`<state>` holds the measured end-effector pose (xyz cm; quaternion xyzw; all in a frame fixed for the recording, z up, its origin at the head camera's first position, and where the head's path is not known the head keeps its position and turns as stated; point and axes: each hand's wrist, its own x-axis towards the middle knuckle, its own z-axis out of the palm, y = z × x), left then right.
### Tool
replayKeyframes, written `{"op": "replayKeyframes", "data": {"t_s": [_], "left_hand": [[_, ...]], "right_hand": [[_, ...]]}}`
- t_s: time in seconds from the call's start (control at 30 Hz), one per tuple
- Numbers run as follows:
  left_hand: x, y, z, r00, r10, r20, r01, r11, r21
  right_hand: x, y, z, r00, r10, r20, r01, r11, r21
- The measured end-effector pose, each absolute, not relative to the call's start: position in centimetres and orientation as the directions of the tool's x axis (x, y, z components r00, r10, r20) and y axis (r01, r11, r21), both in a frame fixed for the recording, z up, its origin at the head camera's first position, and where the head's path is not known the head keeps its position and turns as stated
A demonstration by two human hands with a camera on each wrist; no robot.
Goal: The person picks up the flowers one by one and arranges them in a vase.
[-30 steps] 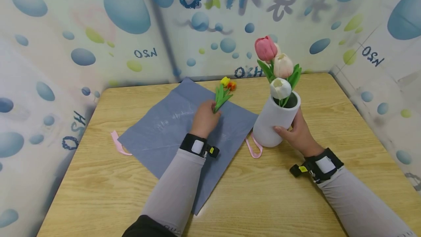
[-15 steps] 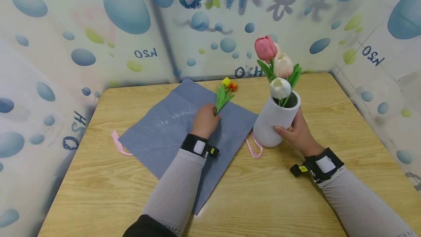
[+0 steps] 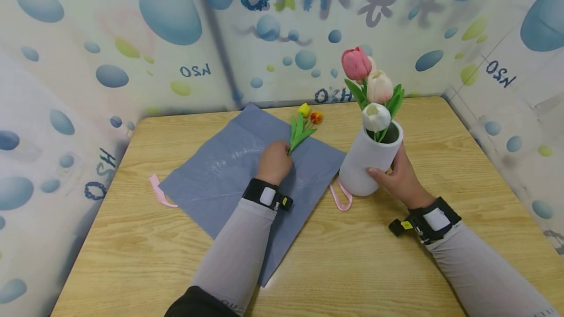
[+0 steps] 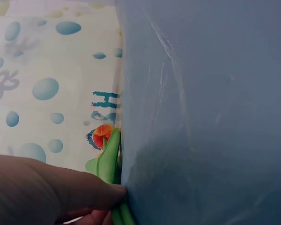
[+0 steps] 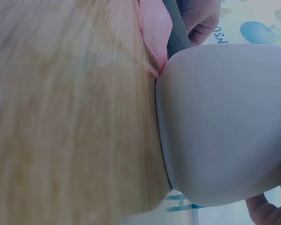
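Observation:
My left hand pinches the green stems of a small bunch of artificial tulips, with yellow and orange heads, low over the blue-grey wrapping sheet. In the left wrist view, thumb and fingers close on the green stems right beside the sheet. On the right, my right hand grips a white vase around its lower side, thumb in front and fingers behind. Larger artificial tulips, pink, cream and white, stand in that vase. The right wrist view has the vase base at the wooden tabletop.
A pink ribbon loops out from under the sheet beside the vase, and a pink ribbon end shows at the left corner. The wooden table backs onto a patterned wall.
The small tulip bunch has shifted slightly right, its orange head swinging away from the yellow one. My left hand has moved slightly down. The right hand and vase stay as before.

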<state>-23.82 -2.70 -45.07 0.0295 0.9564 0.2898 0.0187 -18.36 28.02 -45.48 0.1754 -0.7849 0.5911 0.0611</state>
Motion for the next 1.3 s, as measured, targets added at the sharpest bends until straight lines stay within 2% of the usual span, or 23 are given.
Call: {"op": "replayKeyframes", "data": {"t_s": [0.7, 1.3], "left_hand": [[-23.5, -2.7, -44.5, -0.998, 0.045, -0.036, 0.019, 0.840, 0.542], [-23.1, -2.9, -42.5, -0.998, 0.035, 0.043, 0.053, 0.808, 0.587]], "right_hand": [[-18.4, 28.0, -45.5, -0.936, -0.196, 0.291, -0.335, 0.252, -0.908], [-18.4, 28.0, -45.5, -0.936, -0.199, 0.292, -0.336, 0.248, -0.909]]}}
